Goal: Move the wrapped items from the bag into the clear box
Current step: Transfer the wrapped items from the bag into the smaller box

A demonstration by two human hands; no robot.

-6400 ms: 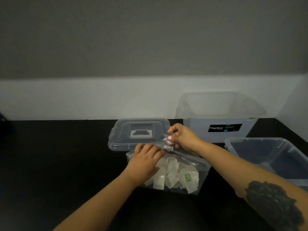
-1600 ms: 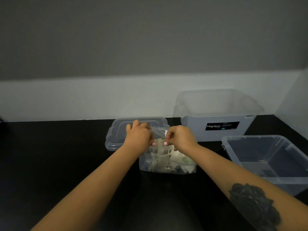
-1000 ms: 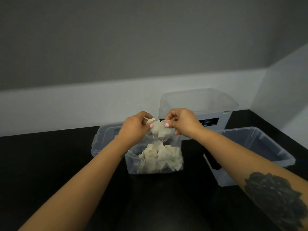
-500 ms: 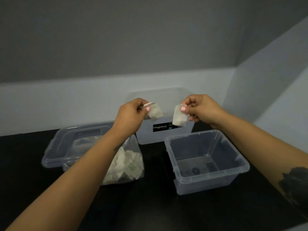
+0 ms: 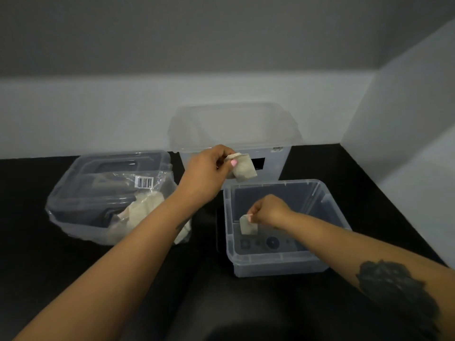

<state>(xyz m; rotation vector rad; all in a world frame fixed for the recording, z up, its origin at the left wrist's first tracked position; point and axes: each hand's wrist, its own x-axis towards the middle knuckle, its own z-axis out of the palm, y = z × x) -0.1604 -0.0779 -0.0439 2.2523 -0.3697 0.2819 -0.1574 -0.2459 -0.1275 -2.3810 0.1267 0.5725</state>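
A clear plastic bag with a barcode sticker slumps at the left, holding several white wrapped items. My left hand pinches one wrapped item in the air, just beyond the far rim of the small clear box. My right hand is down inside that box, pinching a second wrapped item a little above the box floor. The box floor shows only moulded marks.
A clear lid with a handle lies under and behind the bag. A taller clear bin with a black label stands at the back against the wall. The black table meets a white corner wall at the right.
Both hands lifted a wrapped item each out of the bag and carried them right. My right hand has since dropped into the small box; my left stays above its far rim.
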